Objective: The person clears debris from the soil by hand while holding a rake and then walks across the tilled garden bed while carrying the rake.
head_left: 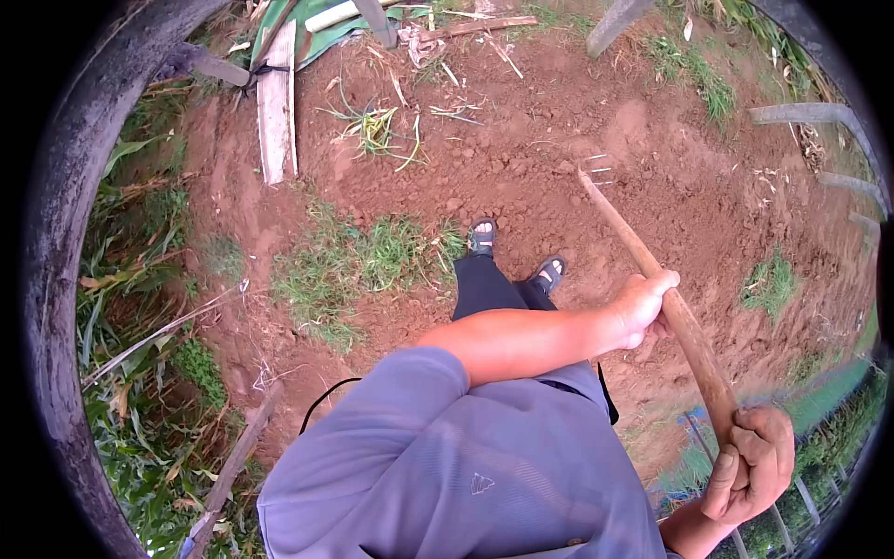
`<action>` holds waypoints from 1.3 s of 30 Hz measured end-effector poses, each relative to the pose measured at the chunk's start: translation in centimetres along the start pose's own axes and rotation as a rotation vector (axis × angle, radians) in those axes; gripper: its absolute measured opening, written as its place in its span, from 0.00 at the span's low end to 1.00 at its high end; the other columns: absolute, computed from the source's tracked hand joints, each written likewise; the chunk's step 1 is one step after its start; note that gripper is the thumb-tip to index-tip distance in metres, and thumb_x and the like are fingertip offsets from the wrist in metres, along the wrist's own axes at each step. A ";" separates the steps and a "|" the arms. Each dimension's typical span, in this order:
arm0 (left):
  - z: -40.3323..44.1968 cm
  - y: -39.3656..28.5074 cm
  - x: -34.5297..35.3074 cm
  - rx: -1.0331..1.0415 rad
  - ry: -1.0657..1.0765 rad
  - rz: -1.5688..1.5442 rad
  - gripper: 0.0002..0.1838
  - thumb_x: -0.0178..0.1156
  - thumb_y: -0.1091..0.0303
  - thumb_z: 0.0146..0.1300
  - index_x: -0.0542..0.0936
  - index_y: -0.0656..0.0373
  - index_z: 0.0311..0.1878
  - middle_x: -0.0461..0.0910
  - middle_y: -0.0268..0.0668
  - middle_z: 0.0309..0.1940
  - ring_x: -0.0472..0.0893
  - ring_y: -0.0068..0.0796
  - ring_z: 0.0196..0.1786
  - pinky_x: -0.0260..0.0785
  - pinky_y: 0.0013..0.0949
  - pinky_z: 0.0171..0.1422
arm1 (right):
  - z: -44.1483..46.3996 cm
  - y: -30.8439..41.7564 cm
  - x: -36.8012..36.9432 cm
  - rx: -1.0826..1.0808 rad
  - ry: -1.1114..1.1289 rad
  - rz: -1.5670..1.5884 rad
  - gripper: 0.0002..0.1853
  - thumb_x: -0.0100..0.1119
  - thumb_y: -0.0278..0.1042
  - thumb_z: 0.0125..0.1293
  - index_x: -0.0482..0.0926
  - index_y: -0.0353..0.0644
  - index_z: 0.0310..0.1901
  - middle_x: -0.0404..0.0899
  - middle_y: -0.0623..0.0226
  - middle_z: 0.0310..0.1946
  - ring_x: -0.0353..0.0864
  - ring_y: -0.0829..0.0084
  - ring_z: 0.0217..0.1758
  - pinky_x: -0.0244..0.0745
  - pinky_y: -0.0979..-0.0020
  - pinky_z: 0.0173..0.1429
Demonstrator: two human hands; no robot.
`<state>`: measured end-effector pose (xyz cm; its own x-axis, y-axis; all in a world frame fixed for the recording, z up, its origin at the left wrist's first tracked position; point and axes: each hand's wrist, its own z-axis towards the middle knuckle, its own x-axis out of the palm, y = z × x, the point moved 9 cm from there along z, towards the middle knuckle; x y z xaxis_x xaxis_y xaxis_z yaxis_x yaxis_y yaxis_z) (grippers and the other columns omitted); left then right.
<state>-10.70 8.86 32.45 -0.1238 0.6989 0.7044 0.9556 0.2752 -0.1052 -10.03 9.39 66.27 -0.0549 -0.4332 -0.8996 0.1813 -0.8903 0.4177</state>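
A tined hoe with a long wooden handle (694,345) slants across the right side of the view. Its thin metal tines (601,170) meet the loose brown soil beyond my feet. My left hand (644,307) reaches across my body and is closed around the middle of the handle. Lower down, my right hand (756,463) wraps its fingers around the near end of the same handle, the thumb on the side facing me.
Grass tufts (372,261) grow left of my sandalled feet (549,273). Pulled green stalks (374,129) lie on the soil ahead. A pale board (277,112) and green sheeting (321,33) are at the upper left. Leafy plants (140,401) line the left; curved posts (805,114) stand right.
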 end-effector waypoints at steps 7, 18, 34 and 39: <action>5.6 -2.4 -12.5 0.249 -0.453 0.123 0.15 0.59 0.58 0.68 0.78 0.62 0.35 0.81 0.39 0.24 0.80 0.33 0.21 0.68 0.33 0.18 | -3.9 -12.5 11.5 0.178 -0.053 0.380 0.09 0.65 0.22 0.52 0.78 0.40 0.35 0.83 0.59 0.39 0.81 0.58 0.40 0.75 0.64 0.45; -3.8 1.6 -13.4 0.270 -0.513 -0.033 0.16 0.55 0.57 0.70 0.77 0.60 0.33 0.78 0.37 0.23 0.77 0.30 0.20 0.63 0.33 0.19 | -4.1 -7.4 10.1 -0.226 0.207 0.776 0.11 0.67 0.24 0.44 0.80 0.45 0.31 0.86 0.67 0.35 0.83 0.61 0.42 0.77 0.62 0.52; -2.1 1.6 -14.0 0.028 -0.419 0.251 0.18 0.55 0.52 0.70 0.78 0.56 0.30 0.77 0.35 0.19 0.74 0.29 0.17 0.59 0.32 0.17 | -3.6 -4.4 11.4 0.149 0.035 0.809 0.08 0.59 0.14 0.48 0.79 0.39 0.28 0.82 0.64 0.27 0.87 0.59 0.39 0.81 0.59 0.51; -3.6 -0.4 -10.9 -0.008 -0.284 0.360 0.16 0.57 0.53 0.70 0.80 0.56 0.35 0.79 0.35 0.20 0.77 0.29 0.19 0.65 0.32 0.20 | -2.3 -1.8 7.6 0.109 -0.098 0.632 0.08 0.63 0.16 0.47 0.79 0.42 0.27 0.83 0.64 0.26 0.88 0.57 0.36 0.80 0.64 0.44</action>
<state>-8.75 -1.23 27.36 0.1494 0.9027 0.4034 0.9531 -0.0229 -0.3017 -8.53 8.00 58.42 -0.0606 -0.8844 -0.4627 0.1072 -0.4666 0.8779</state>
